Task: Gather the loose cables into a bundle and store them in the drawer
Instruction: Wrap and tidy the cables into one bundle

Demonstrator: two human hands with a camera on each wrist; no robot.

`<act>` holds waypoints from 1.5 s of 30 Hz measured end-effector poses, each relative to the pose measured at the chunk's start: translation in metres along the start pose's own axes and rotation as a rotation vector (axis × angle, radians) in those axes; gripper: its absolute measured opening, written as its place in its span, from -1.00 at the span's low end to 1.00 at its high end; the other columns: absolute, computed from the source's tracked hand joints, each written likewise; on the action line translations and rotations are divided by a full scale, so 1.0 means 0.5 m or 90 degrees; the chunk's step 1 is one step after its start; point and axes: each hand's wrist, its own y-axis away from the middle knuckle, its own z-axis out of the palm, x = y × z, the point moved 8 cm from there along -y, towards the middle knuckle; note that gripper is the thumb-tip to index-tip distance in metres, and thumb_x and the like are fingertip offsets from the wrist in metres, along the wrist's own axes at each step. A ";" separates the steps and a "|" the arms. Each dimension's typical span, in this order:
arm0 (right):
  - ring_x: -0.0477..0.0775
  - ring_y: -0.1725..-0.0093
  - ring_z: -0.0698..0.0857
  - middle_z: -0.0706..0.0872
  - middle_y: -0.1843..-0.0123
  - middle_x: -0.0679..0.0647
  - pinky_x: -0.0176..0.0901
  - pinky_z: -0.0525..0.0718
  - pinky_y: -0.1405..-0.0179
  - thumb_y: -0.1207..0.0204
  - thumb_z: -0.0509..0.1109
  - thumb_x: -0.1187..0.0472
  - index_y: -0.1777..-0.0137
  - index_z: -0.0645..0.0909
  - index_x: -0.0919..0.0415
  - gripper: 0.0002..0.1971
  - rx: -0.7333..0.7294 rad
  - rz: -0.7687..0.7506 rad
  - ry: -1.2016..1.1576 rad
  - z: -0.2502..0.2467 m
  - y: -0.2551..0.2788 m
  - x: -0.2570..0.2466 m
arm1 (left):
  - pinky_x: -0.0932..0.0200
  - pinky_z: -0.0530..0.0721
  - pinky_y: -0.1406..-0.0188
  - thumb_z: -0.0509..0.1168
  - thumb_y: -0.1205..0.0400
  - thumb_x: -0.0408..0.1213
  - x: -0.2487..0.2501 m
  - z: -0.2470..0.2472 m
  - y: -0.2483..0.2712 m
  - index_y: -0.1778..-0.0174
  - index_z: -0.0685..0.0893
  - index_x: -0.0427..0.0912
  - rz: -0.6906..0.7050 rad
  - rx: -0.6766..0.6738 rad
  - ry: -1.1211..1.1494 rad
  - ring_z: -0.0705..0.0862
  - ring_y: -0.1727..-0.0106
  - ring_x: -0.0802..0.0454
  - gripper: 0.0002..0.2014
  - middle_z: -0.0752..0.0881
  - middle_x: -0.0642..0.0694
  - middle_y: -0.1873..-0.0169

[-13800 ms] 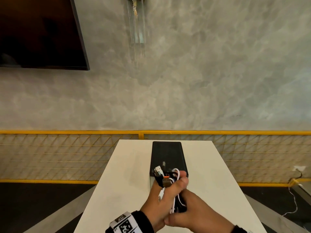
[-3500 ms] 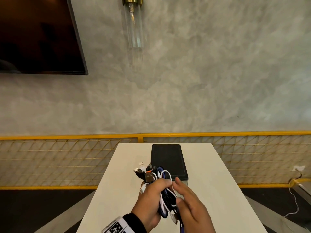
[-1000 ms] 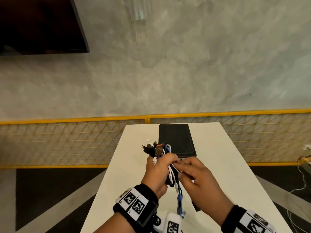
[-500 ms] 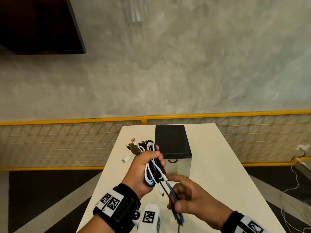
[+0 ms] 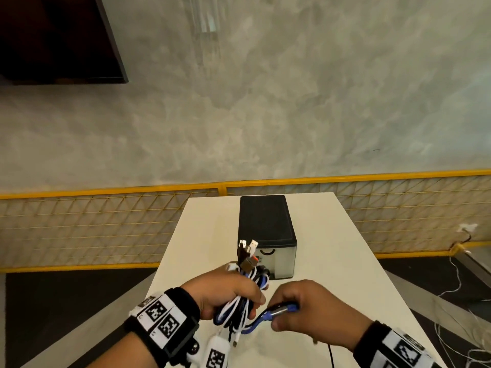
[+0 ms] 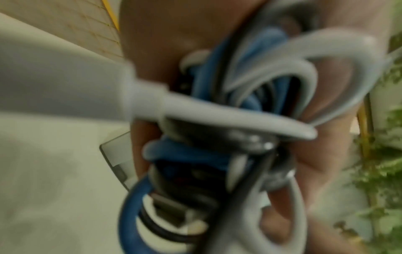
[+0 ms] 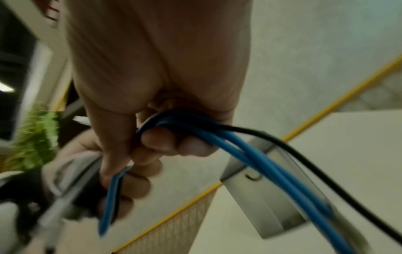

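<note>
My left hand (image 5: 233, 290) grips a bundle of white, black and blue cables (image 5: 245, 296) above the near part of the white table (image 5: 332, 261); their plugs (image 5: 248, 248) stick up past my fingers. The left wrist view shows the same cable bundle (image 6: 228, 137) blurred and close. My right hand (image 5: 305, 309) holds the loose blue cable (image 5: 271, 313) and a thin black cable (image 7: 282, 142) just right of the bundle; the blue cable (image 7: 250, 154) runs through its curled fingers. The small drawer box (image 5: 265, 227), black on top with a clear front (image 5: 276, 261), stands shut behind my hands.
A yellow mesh railing (image 5: 106, 221) runs behind the table, under a grey wall. A dark screen (image 5: 53, 38) hangs at the upper left. Loose wires (image 5: 457, 288) lie on the floor to the right. Green plants (image 6: 380, 171) show in the left wrist view.
My left hand has dropped lower and moved right with the bundle. My right hand has come up beside it, still holding the blue cable.
</note>
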 end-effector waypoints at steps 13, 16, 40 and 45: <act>-0.13 0.40 0.51 0.62 0.35 -0.05 -0.11 0.51 0.37 -0.07 0.74 0.04 0.06 0.38 -0.11 -0.41 0.053 -0.020 -0.016 -0.049 0.006 -0.049 | -0.02 0.71 0.04 0.42 -0.51 -0.36 -0.031 0.072 0.003 -0.03 0.75 -0.36 0.021 -0.109 0.150 0.78 0.02 -0.29 -0.78 0.75 -0.39 0.13; -0.13 0.41 0.50 0.59 0.35 -0.04 -0.14 0.51 0.41 -0.06 0.75 0.00 0.00 0.38 -0.08 -0.36 0.048 -0.039 0.022 -0.063 -0.002 -0.065 | 0.01 0.72 0.06 0.52 -0.48 -0.15 -0.050 0.083 -0.003 0.22 0.68 -0.33 0.013 -0.147 0.170 0.80 0.16 -0.19 -0.72 0.77 -0.29 0.21; -0.18 0.27 0.59 0.63 0.25 -0.17 -0.32 0.55 0.25 -0.44 0.50 0.10 -0.08 0.61 -0.01 -0.77 -0.014 -0.027 0.206 -0.102 -0.033 -0.006 | 0.13 0.68 0.37 0.38 -0.22 -0.51 -0.015 0.033 -0.031 0.26 0.79 -0.36 0.080 0.072 0.164 0.67 0.40 -0.15 -0.79 0.70 -0.33 0.33; -0.13 0.37 0.62 0.69 0.29 0.04 -0.19 0.69 0.27 -0.57 0.34 0.01 0.17 0.61 0.10 -0.81 0.095 0.040 0.022 -0.121 -0.026 0.027 | 0.10 0.64 0.30 0.44 -0.16 -0.43 0.008 -0.013 -0.033 0.23 0.79 -0.36 0.116 0.126 0.182 0.69 0.36 -0.14 -0.74 0.72 -0.32 0.29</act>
